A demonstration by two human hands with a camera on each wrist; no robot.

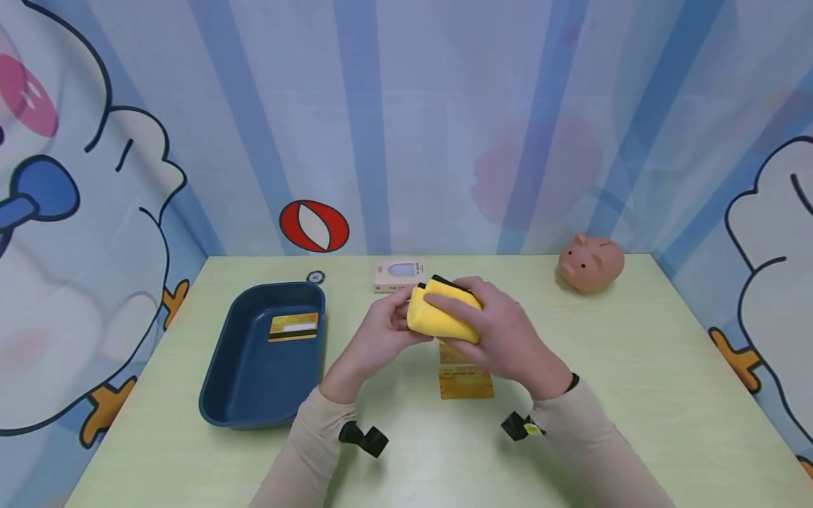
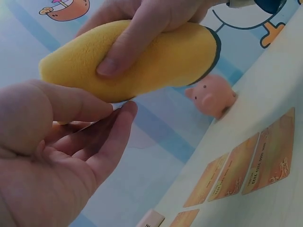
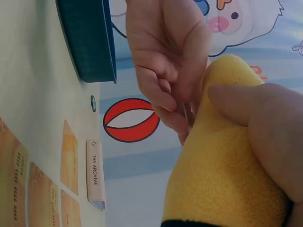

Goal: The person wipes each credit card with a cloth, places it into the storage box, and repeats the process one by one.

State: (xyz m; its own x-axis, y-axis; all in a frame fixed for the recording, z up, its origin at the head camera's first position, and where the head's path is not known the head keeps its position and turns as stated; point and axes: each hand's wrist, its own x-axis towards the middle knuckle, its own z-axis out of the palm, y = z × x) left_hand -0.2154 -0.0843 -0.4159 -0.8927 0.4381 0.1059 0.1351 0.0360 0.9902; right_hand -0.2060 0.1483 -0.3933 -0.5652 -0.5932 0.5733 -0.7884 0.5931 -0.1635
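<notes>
While the right hand [image 1: 508, 335] grips a fuzzy yellow cloth [image 1: 437, 316], the left hand [image 1: 383, 329] bends close, its pinch unclear; below is a green table [image 1: 635, 367]; behind, a striped blue wall [image 1: 432, 106].

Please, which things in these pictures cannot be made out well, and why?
Right wrist view: whether the left hand pinches anything; that hand and the yellow cloth block it.
Head view: a gold card, partly covered by the right hand.
Head view: the mark on the round token, too small to read.
Left wrist view: the box, cut off by the bottom edge.
Right wrist view: the tray, cut off by the top edge.
</notes>
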